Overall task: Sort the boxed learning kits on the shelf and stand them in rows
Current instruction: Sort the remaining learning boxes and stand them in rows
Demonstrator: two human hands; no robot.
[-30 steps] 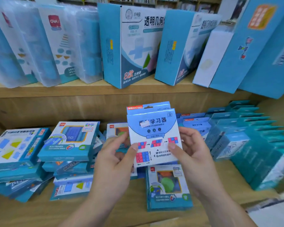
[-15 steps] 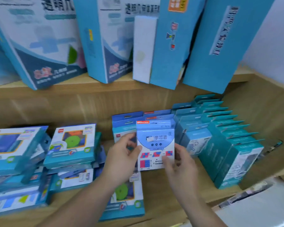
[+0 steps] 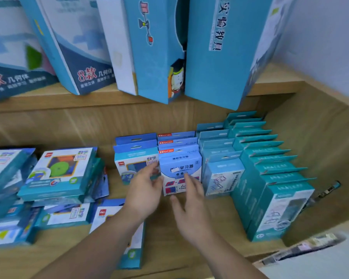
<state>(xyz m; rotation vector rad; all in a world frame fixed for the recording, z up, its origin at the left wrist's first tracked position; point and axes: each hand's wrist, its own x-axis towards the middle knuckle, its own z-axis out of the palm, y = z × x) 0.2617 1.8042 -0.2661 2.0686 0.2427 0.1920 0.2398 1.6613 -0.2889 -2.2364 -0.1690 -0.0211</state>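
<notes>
A small light-blue learning kit box (image 3: 180, 168) with red and blue squares on its front stands upright on the lower shelf (image 3: 216, 222). It is the front box of a short row of like boxes (image 3: 176, 141). My left hand (image 3: 146, 191) is at the box's left edge, fingers loosely spread and touching it. Just to the right, my right hand (image 3: 191, 204) lays its straight fingers against the box's front face. Motion blur hides the exact contact.
Rows of upright teal boxes (image 3: 270, 178) fill the shelf's right side, and a short row of blue boxes (image 3: 135, 158) stands left of the kit. Flat kits lie stacked at left (image 3: 63, 174), one under my left forearm (image 3: 111, 214). Tall boxes (image 3: 153, 57) lean on the upper shelf.
The kit, held up in both hands a second ago, has moved forward and down and now stands at the front of its row. My fingers have loosened from it. The view has swung right.
</notes>
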